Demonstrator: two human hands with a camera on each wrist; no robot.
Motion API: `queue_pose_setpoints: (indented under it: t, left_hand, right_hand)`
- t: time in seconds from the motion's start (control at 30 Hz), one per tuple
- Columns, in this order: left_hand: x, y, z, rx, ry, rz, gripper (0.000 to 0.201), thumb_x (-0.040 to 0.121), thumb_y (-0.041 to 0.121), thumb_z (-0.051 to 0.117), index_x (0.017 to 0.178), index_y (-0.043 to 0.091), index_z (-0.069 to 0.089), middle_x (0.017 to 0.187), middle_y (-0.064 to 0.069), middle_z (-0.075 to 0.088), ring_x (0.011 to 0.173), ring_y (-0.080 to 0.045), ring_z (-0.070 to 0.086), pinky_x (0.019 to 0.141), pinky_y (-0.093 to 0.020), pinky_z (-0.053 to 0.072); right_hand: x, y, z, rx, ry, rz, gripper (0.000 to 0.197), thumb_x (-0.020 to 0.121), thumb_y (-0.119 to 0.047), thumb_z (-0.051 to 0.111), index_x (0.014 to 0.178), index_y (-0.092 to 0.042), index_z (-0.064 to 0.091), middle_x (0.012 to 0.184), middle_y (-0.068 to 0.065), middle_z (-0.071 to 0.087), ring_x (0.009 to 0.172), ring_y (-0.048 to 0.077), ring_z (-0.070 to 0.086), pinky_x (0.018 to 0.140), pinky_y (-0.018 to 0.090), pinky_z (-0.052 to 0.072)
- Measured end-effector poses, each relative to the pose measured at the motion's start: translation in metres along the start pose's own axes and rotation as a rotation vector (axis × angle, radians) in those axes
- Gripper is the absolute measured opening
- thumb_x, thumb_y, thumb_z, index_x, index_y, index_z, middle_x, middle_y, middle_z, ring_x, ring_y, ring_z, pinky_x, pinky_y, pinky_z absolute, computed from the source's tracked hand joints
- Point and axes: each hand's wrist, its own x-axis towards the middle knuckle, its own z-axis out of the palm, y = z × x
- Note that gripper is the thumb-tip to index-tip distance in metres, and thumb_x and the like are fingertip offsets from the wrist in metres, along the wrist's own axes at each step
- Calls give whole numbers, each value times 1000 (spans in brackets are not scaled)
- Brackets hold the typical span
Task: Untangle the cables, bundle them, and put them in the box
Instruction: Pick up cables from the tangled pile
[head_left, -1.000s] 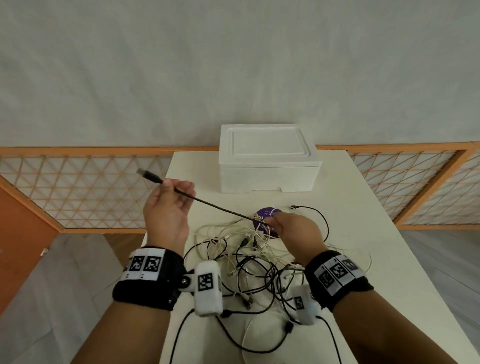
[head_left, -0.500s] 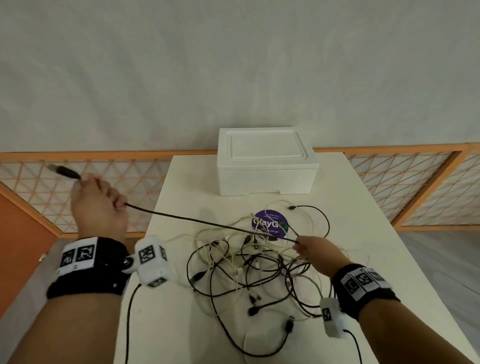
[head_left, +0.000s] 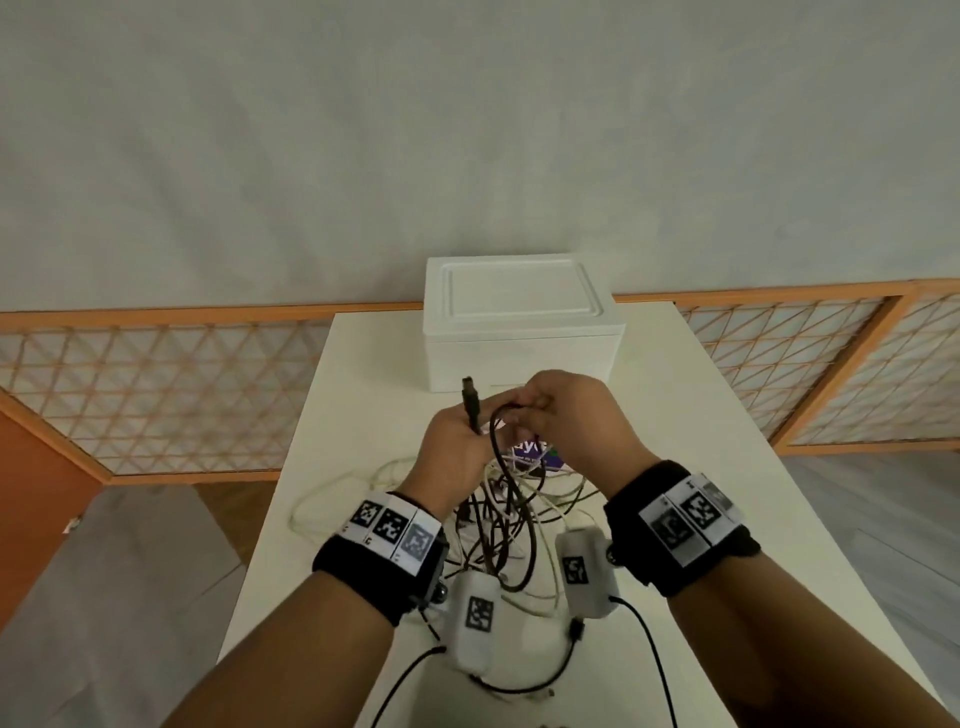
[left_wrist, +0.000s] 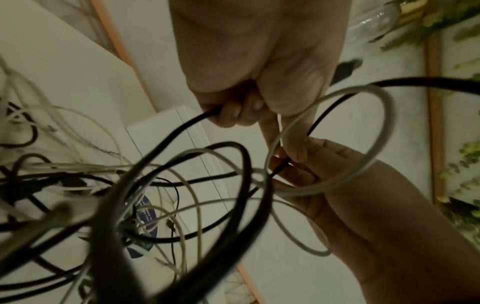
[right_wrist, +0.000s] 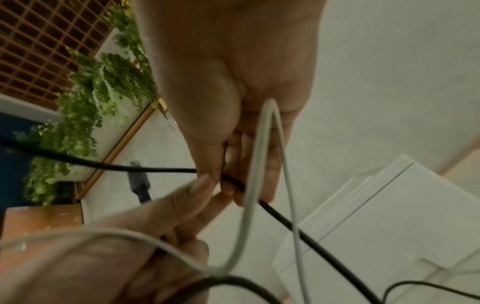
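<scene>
My left hand (head_left: 460, 441) grips a black cable (head_left: 498, 467) just below its USB plug (head_left: 469, 391), which points up. My right hand (head_left: 524, 408) pinches the same cable where it bends into a loop, right beside the left hand. In the left wrist view the fingers (left_wrist: 231, 113) curl round the black cable (left_wrist: 182, 127). In the right wrist view thumb and fingers (right_wrist: 207, 181) pinch the black cable (right_wrist: 280, 218), and a white cable (right_wrist: 259, 164) hangs over that hand. The tangle (head_left: 511, 525) of black and white cables lies on the table under both hands. The white foam box (head_left: 519, 322) stands behind them with its lid on.
The white table (head_left: 701, 467) is narrow, with its left edge near the tangle. A purple round disc (head_left: 537, 449) lies under the cables. An orange-framed lattice railing (head_left: 156, 395) runs behind and to both sides. Black wrist-camera leads (head_left: 649, 649) trail towards the table's front edge.
My left hand has swung back from far left to the middle, and my right hand has risen from the table to meet it. The stretched black cable now bends into a loop between them.
</scene>
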Motion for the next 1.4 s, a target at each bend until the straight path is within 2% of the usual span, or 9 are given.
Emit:
queue_pose_setpoints:
  t: [0.27, 0.4, 0.5, 0.63, 0.87, 1.0, 1.1, 1.2, 1.4]
  left_hand:
    - [2, 39, -2, 77, 50, 39, 17, 86, 22, 67, 98, 13, 76, 89, 11, 73, 84, -1, 66, 94, -29, 49]
    - [19, 67, -28, -99, 182, 127, 18, 87, 25, 64, 97, 13, 73, 91, -5, 75, 48, -18, 49, 57, -32, 45]
    - [26, 59, -36, -237, 149, 88, 18, 79, 32, 67, 91, 24, 76, 91, -1, 76, 76, -23, 43, 50, -32, 17]
    - [24, 51, -18, -452, 148, 58, 18, 79, 26, 62, 91, 20, 74, 85, -10, 73, 75, -8, 65, 41, -16, 26]
    - [35, 45, -28, -449, 181, 145, 21, 83, 33, 63, 98, 23, 73, 92, -6, 75, 79, -12, 60, 42, -16, 27]
    - [25, 11, -23, -182, -71, -53, 64, 66, 37, 79, 125, 30, 54, 115, 2, 70, 90, 2, 64, 55, -13, 43]
    - [14, -28, -6, 89, -190, -153, 27, 76, 19, 78, 103, 14, 73, 96, -6, 73, 87, -11, 65, 87, -27, 47]
    - [14, -40, -3, 59, -190, -153, 22, 80, 18, 77, 89, -2, 74, 87, -24, 67, 81, -19, 59, 82, -32, 45]
    - [19, -35, -9, 261, -176, -141, 20, 81, 19, 75, 80, 0, 70, 71, -5, 63, 66, -7, 55, 68, -19, 44]
  right_hand:
    - [-19, 42, 23, 65, 4, 75, 28, 77, -18, 77, 65, -22, 51, 57, -8, 53, 48, 3, 47, 51, 21, 39]
    - [-32, 86, 40, -109, -171, 182, 21, 88, -31, 64, 71, -21, 61, 68, -3, 59, 64, 13, 54, 61, 30, 41]
    - [-29, 88, 36, -138, -86, 136, 18, 92, -28, 58, 76, -22, 63, 75, -2, 64, 71, 16, 60, 65, 30, 46]
    - [-16, 62, 33, -2, -165, 85, 19, 89, -23, 62, 108, -25, 59, 91, -15, 61, 76, 1, 58, 64, 7, 40]
    - [-24, 51, 27, 17, -474, 20, 18, 85, -5, 55, 90, -16, 67, 89, -5, 70, 86, 11, 65, 85, 30, 53]
    - [-17, 41, 17, 236, -217, 60, 28, 86, 4, 52, 81, -20, 66, 75, -6, 67, 70, 7, 62, 74, 36, 55]
    - [-9, 19, 4, 378, -77, 31, 35, 87, 7, 52, 82, -27, 63, 70, -9, 67, 72, 15, 64, 71, 38, 55]
    - [-7, 11, 2, 214, 38, -53, 23, 87, -8, 63, 83, -31, 62, 77, -11, 70, 76, 11, 66, 73, 38, 56]
    - [-16, 1, 5, 298, 213, -143, 32, 88, -7, 62, 82, -38, 60, 80, -15, 71, 79, 7, 67, 73, 27, 54]
